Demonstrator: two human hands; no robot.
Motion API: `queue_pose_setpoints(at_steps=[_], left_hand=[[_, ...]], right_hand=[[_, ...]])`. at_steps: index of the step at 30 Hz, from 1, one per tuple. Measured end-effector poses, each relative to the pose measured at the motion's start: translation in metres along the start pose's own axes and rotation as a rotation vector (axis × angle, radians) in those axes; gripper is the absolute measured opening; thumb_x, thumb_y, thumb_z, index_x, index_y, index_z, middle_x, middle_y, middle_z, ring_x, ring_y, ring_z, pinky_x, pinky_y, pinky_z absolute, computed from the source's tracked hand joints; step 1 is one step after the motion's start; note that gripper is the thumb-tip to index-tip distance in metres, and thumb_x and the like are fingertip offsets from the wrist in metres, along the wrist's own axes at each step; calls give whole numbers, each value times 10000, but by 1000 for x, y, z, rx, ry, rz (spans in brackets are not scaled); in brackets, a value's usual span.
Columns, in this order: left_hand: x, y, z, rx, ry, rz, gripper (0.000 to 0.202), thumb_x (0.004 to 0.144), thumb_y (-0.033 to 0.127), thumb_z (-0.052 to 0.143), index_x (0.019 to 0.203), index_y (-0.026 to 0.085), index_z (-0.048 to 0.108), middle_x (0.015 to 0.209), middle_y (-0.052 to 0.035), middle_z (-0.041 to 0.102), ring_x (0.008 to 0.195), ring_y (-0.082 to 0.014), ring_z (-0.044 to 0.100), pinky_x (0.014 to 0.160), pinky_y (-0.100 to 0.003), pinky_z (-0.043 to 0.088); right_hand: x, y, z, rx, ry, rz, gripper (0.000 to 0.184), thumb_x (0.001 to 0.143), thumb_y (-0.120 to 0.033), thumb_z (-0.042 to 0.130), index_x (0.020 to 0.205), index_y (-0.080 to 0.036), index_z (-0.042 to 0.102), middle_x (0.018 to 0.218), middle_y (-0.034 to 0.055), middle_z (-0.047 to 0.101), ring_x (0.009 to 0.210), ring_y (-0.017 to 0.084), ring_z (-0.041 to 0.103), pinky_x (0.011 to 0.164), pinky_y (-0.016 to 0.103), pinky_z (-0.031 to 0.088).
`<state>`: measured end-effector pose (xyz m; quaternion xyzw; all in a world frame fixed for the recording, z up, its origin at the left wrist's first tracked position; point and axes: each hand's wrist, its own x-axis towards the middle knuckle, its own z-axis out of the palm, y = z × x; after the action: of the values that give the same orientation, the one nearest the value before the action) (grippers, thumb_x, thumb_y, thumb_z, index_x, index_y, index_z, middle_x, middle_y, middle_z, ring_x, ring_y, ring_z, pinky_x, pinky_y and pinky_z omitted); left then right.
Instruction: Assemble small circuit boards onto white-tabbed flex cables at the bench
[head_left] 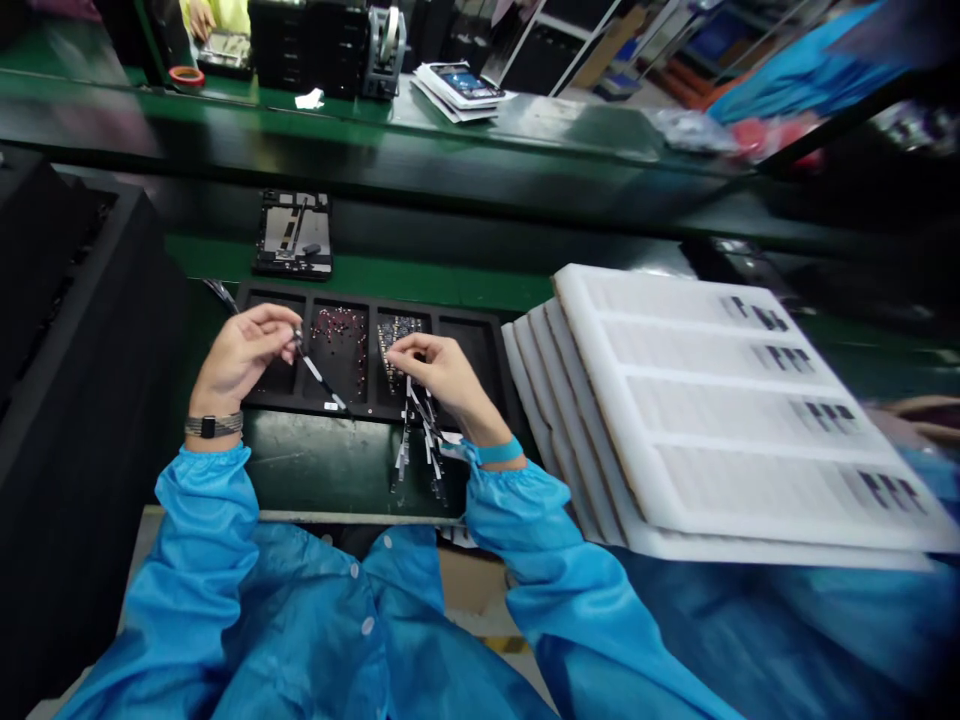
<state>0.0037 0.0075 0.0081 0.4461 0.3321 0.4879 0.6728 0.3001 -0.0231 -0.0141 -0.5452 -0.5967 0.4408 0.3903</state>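
The left hand (251, 350), left of centre in the frame, has its thumb and forefinger closed on one end of a thin black-and-white flexible strip (313, 370). From those fingers the strip slants down and to the right, its long axis diagonal, the free end just over the front rim of a black compartmented tray (471, 350). That free end points toward the lower centre, left of a loose bunch of similar black-and-white strips (427, 430) and apart from it. The left hand is plainly the nearer one to the single strip.

The right hand (442, 375), just right of that strip, is over the tray with its fingers curled and the thumb and forefinger tips close together; I cannot tell whether they grip anything. The bunch lies directly below this hand, its long axis running down the frame and spreading toward the green surface (315, 465); its upper ends are hidden by the hand.

Between the hands, one tray compartment holds tiny reddish parts (339, 325); the next, beside the right fingertips, holds small dark-and-gold parts (397, 328). A stack of white foam trays (645, 437) fills the right side, near the right forearm.
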Motion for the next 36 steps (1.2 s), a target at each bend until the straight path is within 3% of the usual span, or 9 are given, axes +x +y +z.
queue_pose_setpoints(at_steps=[4,7,10,14,20,25,29,36], left_hand=[[1,9,-15,-263,240,108,116,867,116,791,972,157,763,711,11,651,607,-79,614,612,-182,526],[3,12,-21,-391,331,121,88,940,100,711,918,180,742,685,27,606,598,-71,604,609,-176,505],[4,12,-28,-477,357,155,115,965,107,679,897,187,727,682,34,586,579,-63,586,597,-179,487],[3,12,-36,-489,391,215,116,973,133,676,888,200,718,694,36,584,572,-60,573,595,-184,476],[5,9,-39,-496,390,211,109,957,133,691,873,199,710,699,35,573,575,-61,560,576,-186,445],[5,8,-39,-502,368,215,94,955,134,692,893,200,714,711,31,577,579,-64,562,583,-192,453],[5,8,-40,-473,377,216,81,956,156,706,890,203,712,719,30,581,580,-63,570,589,-197,460],[5,7,-38,-468,399,194,85,962,155,700,895,206,712,723,22,596,586,-77,575,580,-203,466]], right_hand=[[14,-20,-10,-199,-38,-39,274,860,-431,770,855,-158,744,568,-55,468,551,111,360,572,286,287],[37,-27,5,-349,-151,-55,143,862,-295,765,885,-154,764,599,-38,544,580,128,454,617,291,344],[63,-28,33,-558,-213,-48,54,844,-184,771,893,-163,779,734,11,689,694,162,591,704,295,404],[86,-30,69,-716,-211,-42,46,876,-163,754,910,-169,784,879,59,768,797,187,654,724,287,420],[85,-30,96,-789,-286,-13,49,868,-168,764,916,-174,772,901,64,783,821,194,677,741,280,459],[76,-29,103,-902,-262,5,151,948,-152,624,969,-175,772,989,119,795,916,243,718,787,311,476],[73,-36,104,-1023,-271,5,150,950,-193,643,1023,-182,774,1102,152,788,990,287,725,799,331,487],[64,-43,68,-1083,-496,-28,132,851,-132,750,952,-203,795,949,87,799,881,256,718,713,314,433]])
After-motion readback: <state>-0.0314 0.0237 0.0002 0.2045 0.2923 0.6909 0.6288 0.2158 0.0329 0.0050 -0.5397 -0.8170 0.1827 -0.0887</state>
